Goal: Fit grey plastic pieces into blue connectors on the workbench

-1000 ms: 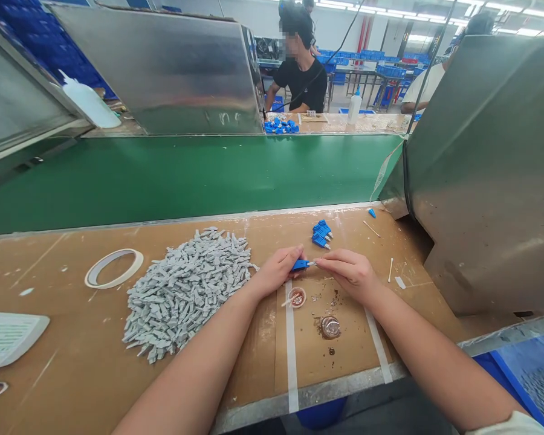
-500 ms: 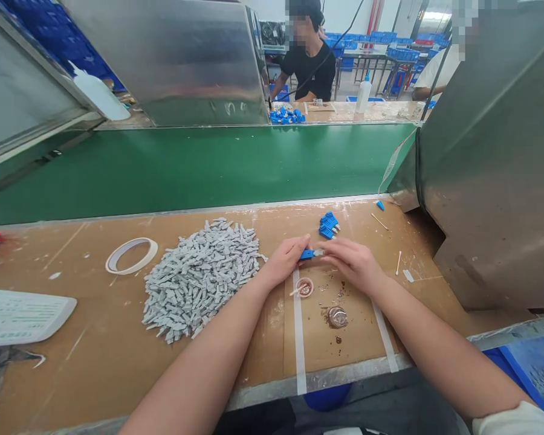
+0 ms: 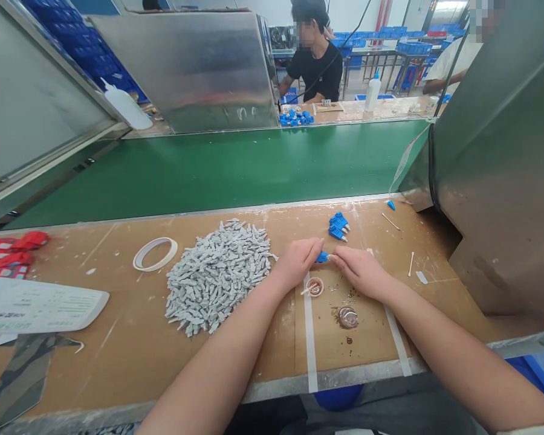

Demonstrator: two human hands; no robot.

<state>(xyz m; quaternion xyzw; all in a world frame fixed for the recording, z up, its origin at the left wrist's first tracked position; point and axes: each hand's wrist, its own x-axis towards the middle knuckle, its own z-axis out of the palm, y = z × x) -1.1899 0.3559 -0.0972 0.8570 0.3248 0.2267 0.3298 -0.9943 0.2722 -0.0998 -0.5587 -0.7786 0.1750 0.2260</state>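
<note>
Between my hands is a small blue plastic piece (image 3: 322, 257) with a pale end. My left hand (image 3: 300, 258) is closed round its blue part, hiding much of it. The fingertips of my right hand (image 3: 359, 270) are pinched together at the pale end. Just beyond lie several similar blue pieces (image 3: 338, 226) in a stack. Nearer to me are a small round cup (image 3: 315, 287) with brownish contents and a white stick in it, and a round clear object (image 3: 347, 317) amid brown spots. A large heap of small grey pieces (image 3: 220, 275) lies left of my hands.
A tape roll (image 3: 155, 254), a printed sheet (image 3: 40, 305) and red pieces (image 3: 13, 252) lie leftward. Cotton swabs (image 3: 411, 264) and a blue cap (image 3: 391, 205) lie right. Beyond the table runs a green belt (image 3: 217, 169); a metal housing (image 3: 503, 181) stands right. A co-worker (image 3: 320, 66) sits opposite.
My right fingers, looser and more spread before, have closed into a pinch at the pale end. My left hand keeps hold of the blue piece. The view has turned slightly left.
</note>
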